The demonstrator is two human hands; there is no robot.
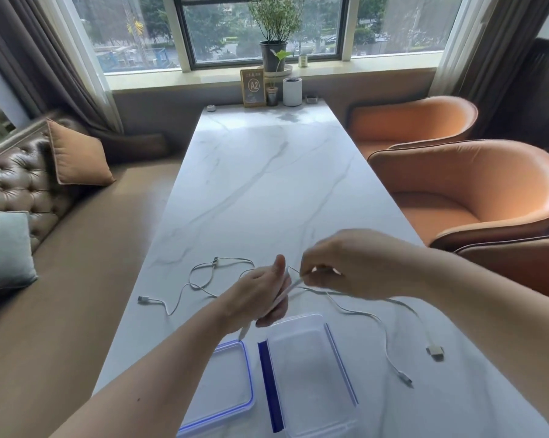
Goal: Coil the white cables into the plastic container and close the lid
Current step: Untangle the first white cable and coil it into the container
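My left hand (pixel 260 295) is closed around one end of a white cable (pixel 366 316), its plug poking out below my palm. My right hand (pixel 339 263) pinches the same cable just right of the left thumb. The rest of that cable trails right across the marble table to two plugs near the right edge. A second white cable (pixel 200 279) lies loose in loops to the left of my hands. The clear plastic container (pixel 311 374) stands open at the near edge, with blue clips along its sides. Its lid (pixel 222 384), blue-rimmed, lies flat to the left of it.
The white marble table (pixel 266 184) stretches away to a window sill with a potted plant (pixel 274 42), a sign (pixel 253 88) and a white cup (pixel 292 91). Two orange armchairs (pixel 469 191) stand on the right. On the left is a brown sofa (pixel 20 178) with cushions.
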